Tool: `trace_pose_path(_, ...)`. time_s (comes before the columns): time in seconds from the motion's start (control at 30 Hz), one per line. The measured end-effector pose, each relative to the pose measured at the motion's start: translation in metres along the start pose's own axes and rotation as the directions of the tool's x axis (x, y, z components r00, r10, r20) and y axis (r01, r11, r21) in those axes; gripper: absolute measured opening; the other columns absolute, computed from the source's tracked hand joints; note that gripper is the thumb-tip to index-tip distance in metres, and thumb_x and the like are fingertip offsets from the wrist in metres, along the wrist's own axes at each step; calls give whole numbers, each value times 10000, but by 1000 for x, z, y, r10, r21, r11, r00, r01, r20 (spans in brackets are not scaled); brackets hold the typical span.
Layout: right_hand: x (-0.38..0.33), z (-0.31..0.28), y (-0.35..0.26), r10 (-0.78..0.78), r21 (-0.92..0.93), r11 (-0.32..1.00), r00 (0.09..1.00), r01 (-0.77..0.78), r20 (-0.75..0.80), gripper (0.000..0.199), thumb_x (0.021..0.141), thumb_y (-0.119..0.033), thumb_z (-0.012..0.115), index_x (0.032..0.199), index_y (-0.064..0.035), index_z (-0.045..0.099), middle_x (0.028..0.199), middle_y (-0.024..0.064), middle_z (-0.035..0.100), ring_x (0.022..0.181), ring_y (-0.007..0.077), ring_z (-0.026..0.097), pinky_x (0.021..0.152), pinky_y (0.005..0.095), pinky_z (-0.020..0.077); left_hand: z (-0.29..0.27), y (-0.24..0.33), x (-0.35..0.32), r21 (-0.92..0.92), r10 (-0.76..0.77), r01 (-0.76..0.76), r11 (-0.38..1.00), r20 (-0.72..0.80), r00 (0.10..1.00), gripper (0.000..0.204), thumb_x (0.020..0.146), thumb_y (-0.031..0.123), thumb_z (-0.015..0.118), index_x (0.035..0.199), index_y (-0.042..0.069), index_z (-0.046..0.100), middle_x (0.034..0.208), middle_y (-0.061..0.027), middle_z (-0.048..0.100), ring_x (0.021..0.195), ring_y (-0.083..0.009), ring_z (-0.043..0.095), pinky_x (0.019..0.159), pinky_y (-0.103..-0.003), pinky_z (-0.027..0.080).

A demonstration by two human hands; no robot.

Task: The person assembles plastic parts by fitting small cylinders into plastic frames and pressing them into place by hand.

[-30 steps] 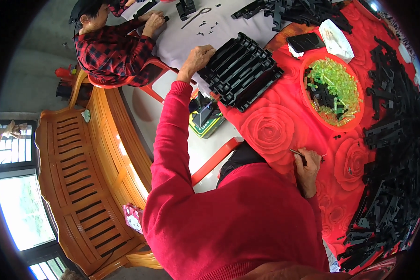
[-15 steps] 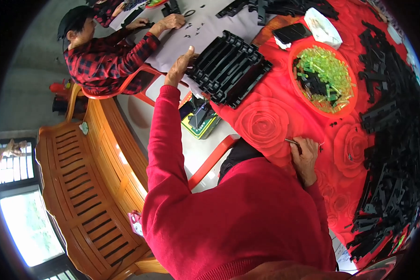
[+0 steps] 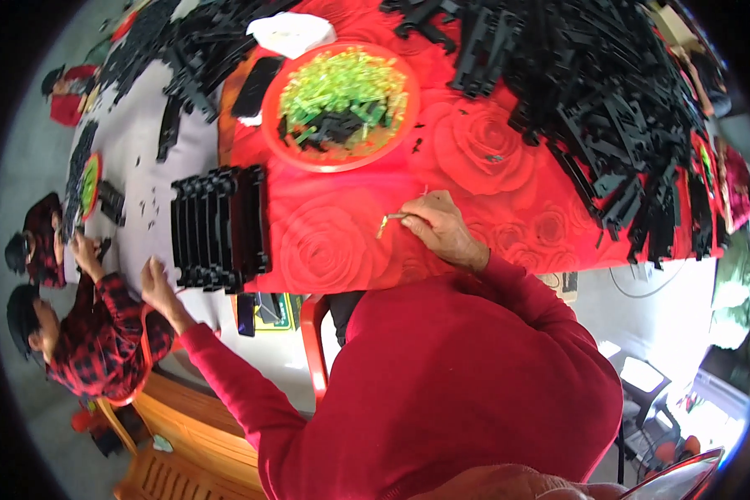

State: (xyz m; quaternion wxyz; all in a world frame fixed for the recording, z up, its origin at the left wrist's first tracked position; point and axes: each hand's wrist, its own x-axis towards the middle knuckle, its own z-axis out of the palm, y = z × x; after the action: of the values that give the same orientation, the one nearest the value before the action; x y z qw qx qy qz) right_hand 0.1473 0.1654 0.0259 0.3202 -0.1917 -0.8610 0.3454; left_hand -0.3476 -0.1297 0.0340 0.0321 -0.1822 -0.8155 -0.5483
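Note:
My left hand (image 3: 160, 288) is beside the near left corner of a stack of black plastic strips (image 3: 219, 229), fingers stretched out and nothing visible in them. The long, notched strips lie side by side at the table's front edge. Over the red rose-patterned cloth (image 3: 333, 250), my right hand (image 3: 443, 229) pinches a thin rod-like tool (image 3: 398, 217). A small yellowish bit (image 3: 382, 226) shows at the tool's tip; its exact kind is too small to tell. Beyond is a round orange-red bowl (image 3: 339, 167) with yellow-green translucent pieces (image 3: 342, 83) and small black parts (image 3: 337, 127).
Black plastic parts (image 3: 592, 100) are heaped at the right and far side. A dark phone-like slab (image 3: 257, 87) and crumpled white paper (image 3: 292, 33) lie left of the bowl. A co-worker in a checked shirt (image 3: 100, 342) sits left. A wooden bench (image 3: 196, 421) stands behind.
My view has swung to the right. My left hand, earlier at the edge of the black stack, is now beside its corner. My right hand's tool has lifted, with a yellowish bit at its tip.

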Motion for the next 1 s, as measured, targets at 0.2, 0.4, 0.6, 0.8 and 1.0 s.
trace_pose_path(0.2,1,-62,33,292,24,952,888,-304,-356,122,846,-83,647,948,-32,605,820,62,580,732,159,545,641,277,446,53,150,-112,367,489,-388,845,-240,839,151,905,112,617,948,-20,676,864,-94,696,742,-166,648,677,-290,528)
trace_pose_path(0.4,8,-112,83,315,-270,729,658,-629,-684,395,781,-256,728,1008,-23,505,838,126,591,776,256,621,663,371,498,127,144,-222,69,738,-777,626,269,619,88,816,-44,613,882,8,637,871,-121,652,748,-268,608,693,-362,485)
trace_pose_path(0.6,8,-129,127,378,-553,294,626,-779,-682,679,789,-570,640,1099,-22,385,851,244,646,747,417,653,653,507,518,171,142,-286,-111,651,-711,694,517,556,183,785,10,677,964,20,639,857,-127,641,745,-271,603,695,-383,476)
trace_pose_path(0.8,14,-143,136,406,-546,306,626,-780,-666,653,819,-535,612,1151,-2,431,900,274,659,854,442,645,722,506,508,187,144,-294,-151,632,-689,709,569,525,192,762,7,690,949,13,648,905,-132,626,766,-289,596,684,-382,475)
trace_pose_path(1.0,-1,-152,137,353,-354,513,568,-782,-744,554,795,-410,664,1109,26,531,923,252,657,842,374,655,746,428,513,209,149,-288,34,554,-696,717,579,599,187,778,161,708,905,52,625,771,-106,525,734,-289,537,660,-394,450)
